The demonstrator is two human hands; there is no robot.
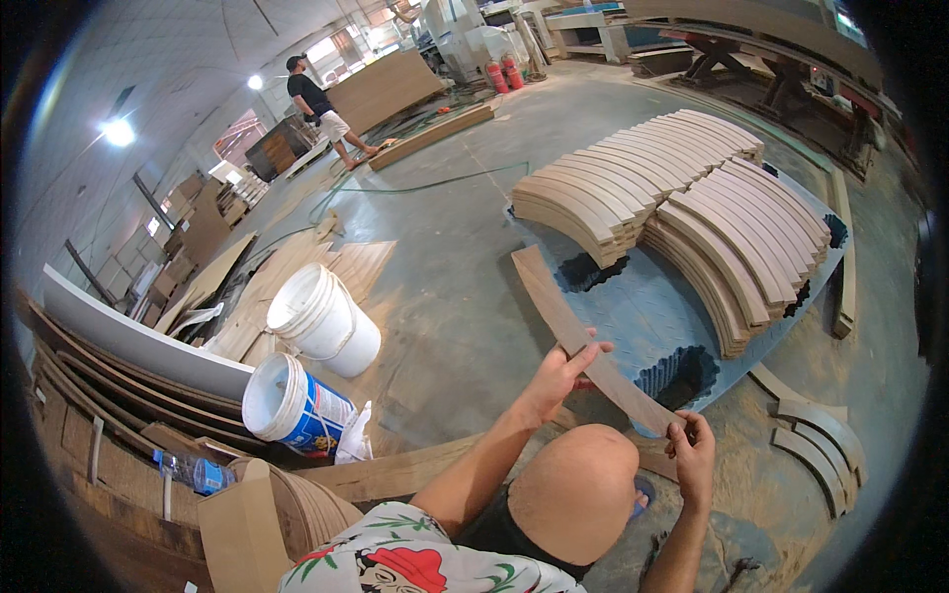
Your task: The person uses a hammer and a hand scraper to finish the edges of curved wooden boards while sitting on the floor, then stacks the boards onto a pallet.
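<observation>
A thin, slightly curved wooden strip [573, 331] slants in front of me, held by both hands. My left hand [565, 374] grips it near the middle, thumb on top. At its near end, the fingers of my right hand [694, 443] are closed on the strip. Beyond it, a blue plastic pallet [633, 326] lies on the floor. Stacked on that pallet are two piles of curved wooden pieces, a larger far pile [633, 173] and a nearer pile [741, 247]. Several loose curved pieces [820, 445] lie on the floor to the right.
Two white buckets, one plain [331, 321] and one with a blue label [297, 400], stand to my left. Beside them are curved boards [129, 376] and a plastic bottle [198, 474]. Farther back, a person [321, 109] stands near a long beam [435, 136] and red fire extinguishers [504, 74].
</observation>
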